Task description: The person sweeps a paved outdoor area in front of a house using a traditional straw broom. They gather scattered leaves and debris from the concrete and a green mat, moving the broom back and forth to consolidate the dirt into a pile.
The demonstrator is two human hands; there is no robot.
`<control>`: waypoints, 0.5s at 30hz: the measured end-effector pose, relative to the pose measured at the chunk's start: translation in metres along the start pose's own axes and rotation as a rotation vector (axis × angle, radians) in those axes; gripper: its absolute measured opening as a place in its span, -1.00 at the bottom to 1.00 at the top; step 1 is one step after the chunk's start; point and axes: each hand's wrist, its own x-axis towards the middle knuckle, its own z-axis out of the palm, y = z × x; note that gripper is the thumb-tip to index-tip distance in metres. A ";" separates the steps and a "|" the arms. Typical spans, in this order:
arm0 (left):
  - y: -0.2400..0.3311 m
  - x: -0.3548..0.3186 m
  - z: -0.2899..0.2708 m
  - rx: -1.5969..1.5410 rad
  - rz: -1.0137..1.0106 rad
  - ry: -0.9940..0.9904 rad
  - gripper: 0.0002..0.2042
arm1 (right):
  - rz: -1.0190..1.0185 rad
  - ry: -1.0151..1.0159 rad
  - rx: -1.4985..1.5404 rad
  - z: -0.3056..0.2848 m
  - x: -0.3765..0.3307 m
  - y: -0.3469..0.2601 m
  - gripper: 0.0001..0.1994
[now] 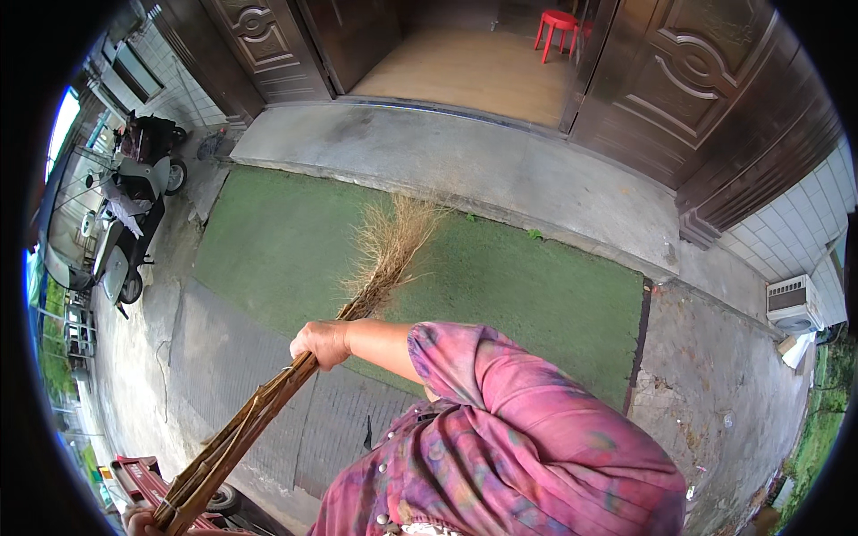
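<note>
A long twig broom (391, 261) reaches from the lower left up to the middle of the view, its handle a bundle of brown sticks. My right hand (323, 345) wraps round the handle just below the spread of twigs, with the arm crossing in front of my pink patterned shirt. At the bottom left, my left hand (141, 520) closes on the handle's other end, partly cut off by the picture's rim. The bristles fan out over a green mat (277, 219), near the edge of a concrete step (447, 147).
Beyond the step is a doorway with dark carved doors (688, 71) and a red stool (557, 29) inside. Scooters (125, 214) are parked at the left, and a red vehicle (143, 482) stands at the lower left. An outdoor air-conditioner unit (792, 305) sits at the right wall.
</note>
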 end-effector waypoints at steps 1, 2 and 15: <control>0.003 -0.011 0.022 -0.157 -0.160 -0.118 -0.84 | 0.051 -0.027 -0.005 0.001 -0.001 0.027 -0.68; 0.014 -0.022 0.046 -0.089 -0.089 -0.199 -0.90 | 0.110 -0.006 -0.031 -0.001 -0.010 0.054 -0.68; 0.252 -0.263 0.347 -1.030 -0.119 -1.014 -0.96 | 1.382 0.556 -0.218 0.088 -0.590 0.069 -0.66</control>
